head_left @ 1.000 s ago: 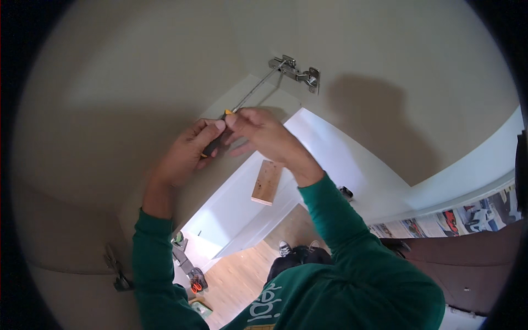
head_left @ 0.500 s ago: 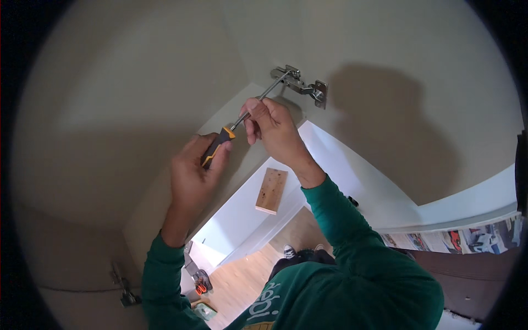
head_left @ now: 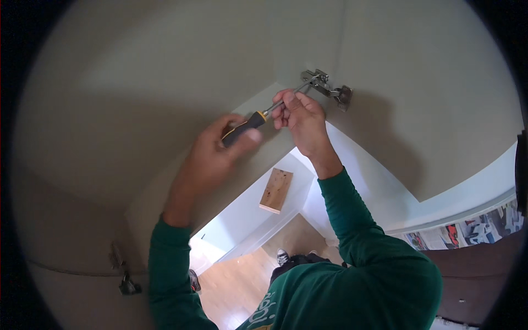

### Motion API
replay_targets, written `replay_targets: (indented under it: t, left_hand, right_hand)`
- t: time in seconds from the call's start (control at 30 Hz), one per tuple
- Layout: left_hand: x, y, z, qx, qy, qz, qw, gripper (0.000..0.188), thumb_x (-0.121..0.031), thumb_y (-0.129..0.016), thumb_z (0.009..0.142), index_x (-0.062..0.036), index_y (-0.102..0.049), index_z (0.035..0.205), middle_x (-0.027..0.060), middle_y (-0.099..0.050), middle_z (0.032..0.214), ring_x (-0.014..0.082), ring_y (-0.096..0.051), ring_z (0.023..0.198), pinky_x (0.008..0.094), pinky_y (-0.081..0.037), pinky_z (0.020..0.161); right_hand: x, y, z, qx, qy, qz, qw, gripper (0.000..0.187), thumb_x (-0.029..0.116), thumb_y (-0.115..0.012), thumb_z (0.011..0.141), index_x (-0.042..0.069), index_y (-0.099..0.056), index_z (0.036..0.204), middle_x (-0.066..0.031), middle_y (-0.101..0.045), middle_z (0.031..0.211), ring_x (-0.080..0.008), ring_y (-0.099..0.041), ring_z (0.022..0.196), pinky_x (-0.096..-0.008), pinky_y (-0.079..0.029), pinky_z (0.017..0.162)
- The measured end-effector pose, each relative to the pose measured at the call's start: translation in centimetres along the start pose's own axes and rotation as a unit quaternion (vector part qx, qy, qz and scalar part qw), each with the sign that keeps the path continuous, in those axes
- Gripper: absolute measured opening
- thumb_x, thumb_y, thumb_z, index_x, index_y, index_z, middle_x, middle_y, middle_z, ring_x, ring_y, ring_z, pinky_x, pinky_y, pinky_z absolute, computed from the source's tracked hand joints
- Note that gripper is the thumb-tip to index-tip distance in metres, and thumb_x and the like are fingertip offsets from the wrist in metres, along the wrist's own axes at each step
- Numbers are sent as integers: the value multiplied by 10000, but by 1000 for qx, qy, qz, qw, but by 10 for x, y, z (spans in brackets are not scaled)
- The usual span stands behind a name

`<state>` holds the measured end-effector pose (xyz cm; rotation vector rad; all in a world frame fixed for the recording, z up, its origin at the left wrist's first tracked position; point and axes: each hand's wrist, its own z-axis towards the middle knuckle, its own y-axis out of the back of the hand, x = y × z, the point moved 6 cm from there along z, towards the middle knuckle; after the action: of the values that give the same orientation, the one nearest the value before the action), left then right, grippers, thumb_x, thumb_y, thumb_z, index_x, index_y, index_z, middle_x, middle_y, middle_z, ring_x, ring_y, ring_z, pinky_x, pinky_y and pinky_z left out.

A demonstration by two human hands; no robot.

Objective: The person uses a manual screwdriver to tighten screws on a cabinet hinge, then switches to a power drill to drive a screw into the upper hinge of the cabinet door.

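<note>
A screwdriver (head_left: 243,130) with a dark grey and yellow handle slants up to the right. My left hand (head_left: 206,157) is closed around its handle, thumb along the near side and slightly blurred. Farther up, the fingertips of my right hand (head_left: 309,124) pinch the metal shaft. The tip meets a metal cabinet hinge (head_left: 324,81) near the inner corner of the cabinet; exactly which screw it touches is too small to tell. The hinge's cup end (head_left: 344,97) sits against the pale door panel (head_left: 434,99) on the right.
A wooden block (head_left: 276,191) lies on a white surface (head_left: 231,225) below my hands. Another hinge (head_left: 127,283) hangs at the lower left. Printed pictures (head_left: 467,231) line a strip at the lower right. The wood floor (head_left: 234,283) and a shoe (head_left: 282,256) show beneath me.
The whole view has shifted, so the hinge appears farther right. Both hands have moved rightward in the picture, still on the screwdriver, which now lies flatter. My left thumb has shifted along the handle.
</note>
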<state>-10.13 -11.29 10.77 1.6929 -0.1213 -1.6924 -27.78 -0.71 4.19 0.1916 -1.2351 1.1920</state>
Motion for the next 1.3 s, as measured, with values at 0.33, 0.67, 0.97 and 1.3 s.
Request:
replay_targets:
  t: [0.33,0.67,0.97,1.3]
  left_hand:
    - [23,-15,5,63,171,-142,973,423,-468,-557,1036,-71,-701,1038,-73,-469,636,44,-363,488,233,-275,458]
    - [-6,-14,3,-102,-83,113,985,235,-273,-713,967,-39,-690,981,-14,-551,693,120,-518,552,286,-393,512]
    - [-36,-23,-15,-187,-223,484,825,273,-256,-787,901,-76,-685,1079,96,-684,874,245,-702,656,354,-556,543]
    - [9,0,0,113,139,-292,940,510,-510,-598,1011,-26,-658,1160,90,-696,854,143,-657,559,270,-512,490]
  right_hand:
    - [22,2,-14,-67,15,-379,923,361,375,-519,1085,34,-639,1083,-121,-696,842,-221,-657,730,-361,-498,714]
    - [19,16,-19,-129,265,-450,843,290,290,-509,1075,39,-638,1008,-82,-716,821,-320,-673,840,-422,-488,798]
    - [10,-12,-12,-72,27,-166,983,395,386,-535,1081,14,-629,987,-54,-653,756,-142,-597,634,-299,-489,617]
    - [1,-11,-8,-83,37,12,996,388,399,-530,1084,37,-647,1007,-51,-670,769,-86,-565,591,-236,-464,570]
